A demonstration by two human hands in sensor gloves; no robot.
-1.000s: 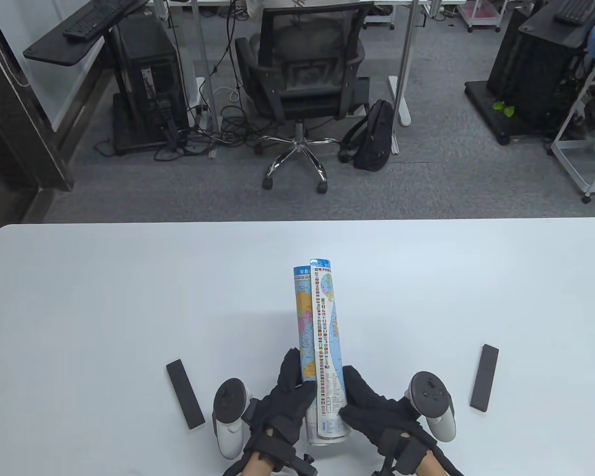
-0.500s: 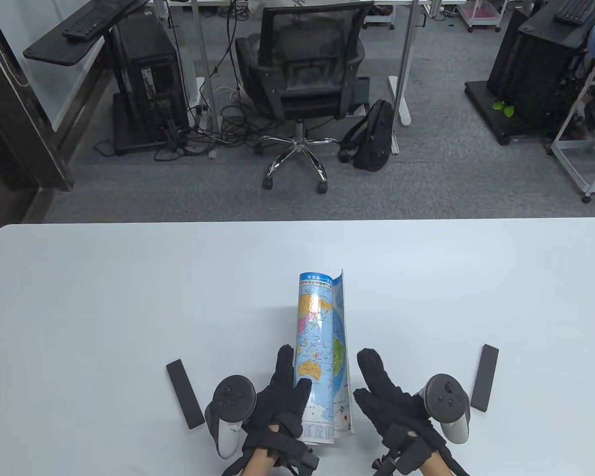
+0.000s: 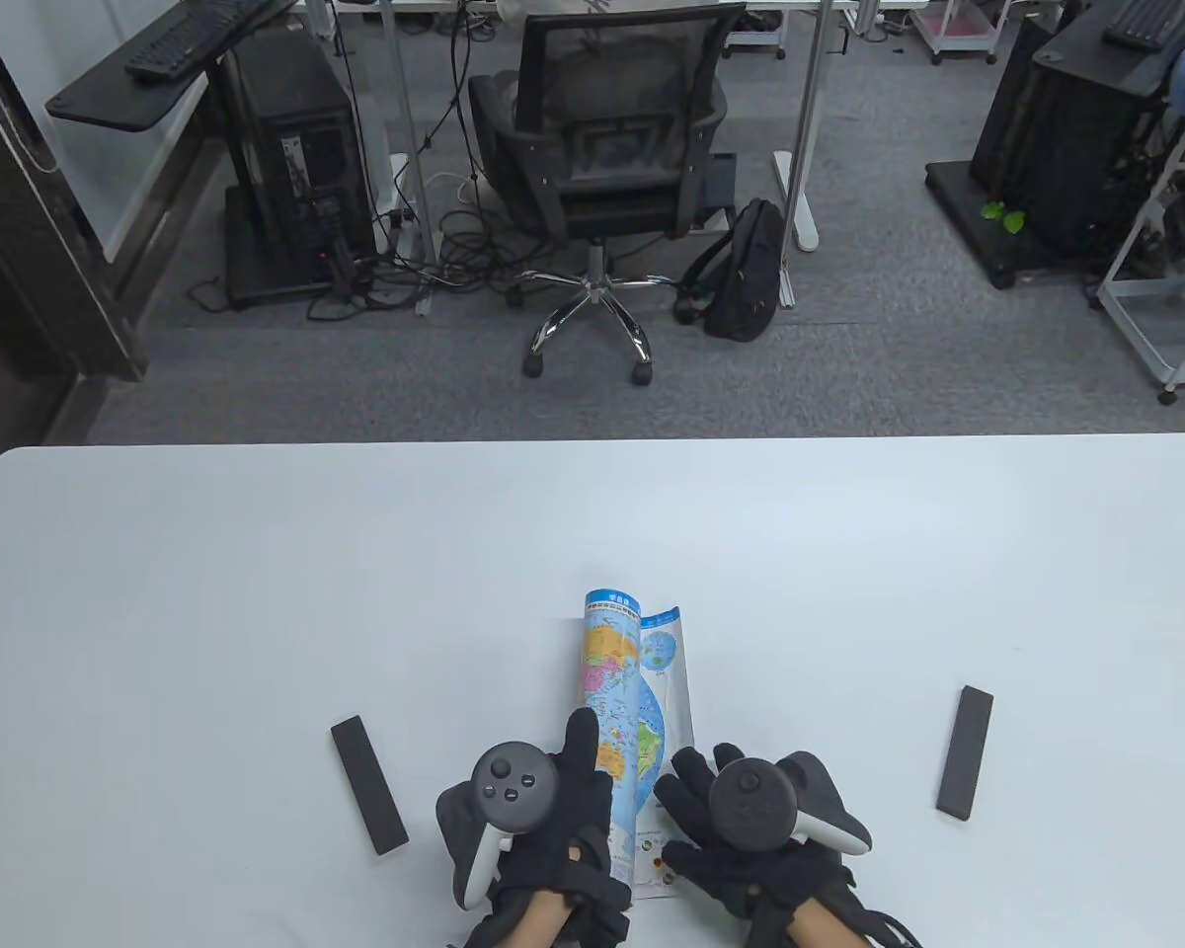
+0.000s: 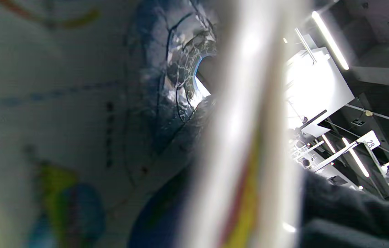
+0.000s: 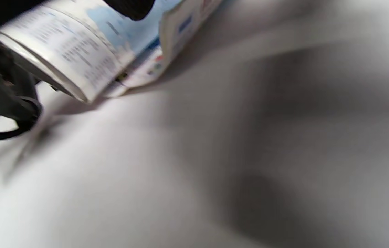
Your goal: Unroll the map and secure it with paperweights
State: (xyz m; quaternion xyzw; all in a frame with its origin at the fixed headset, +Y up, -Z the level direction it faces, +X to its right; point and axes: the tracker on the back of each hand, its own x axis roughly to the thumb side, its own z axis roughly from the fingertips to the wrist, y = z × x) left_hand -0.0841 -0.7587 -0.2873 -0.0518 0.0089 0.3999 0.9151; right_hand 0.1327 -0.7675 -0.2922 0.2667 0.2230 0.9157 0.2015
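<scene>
The map (image 3: 614,691) lies near the table's front edge, still mostly a roll, with its loose right edge (image 3: 668,642) flat on the table. My left hand (image 3: 575,765) lies over the near end of the roll, its index finger stretched along it. My right hand (image 3: 689,787) presses palm-down on the loose edge beside the roll. One black paperweight bar (image 3: 368,783) lies left of my hands, another (image 3: 965,752) lies to the right. The left wrist view shows the map's print (image 4: 60,120) very close and blurred. In the right wrist view a fingertip (image 5: 129,7) rests on the map (image 5: 77,51).
The white table (image 3: 257,592) reaches far to both sides and beyond the map. An office chair (image 3: 602,148) and a backpack (image 3: 746,272) stand on the floor past the far edge.
Both hands turned palm-down onto the map. The map slid toward me, and its loose edge, which stood up half a second ago, now lies flat to the right of the roll.
</scene>
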